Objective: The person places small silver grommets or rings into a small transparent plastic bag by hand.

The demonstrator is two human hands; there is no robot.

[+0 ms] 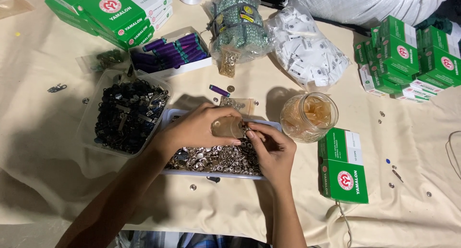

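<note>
A: What covers the counter (pixel 57 147)?

B: Cream cloth, creased, strewn with green boxes (pixel 343 173) at right and upper left.

A: And the hands?

B: Mid-frame over a tray (pixel 211 173) of metal snaps (pixel 216 159). Left hand (pixel 197 128) grips a small clear bag (pixel 227 128); right hand (pixel 271 154) pinches its edge.

Silver snaps (pixel 216 157) fill a clear tray (pixel 175 114), beside green-and-white boxes (pixel 343 165), purple spools (pixel 173 51) and black clips (pixel 127 114).
</note>
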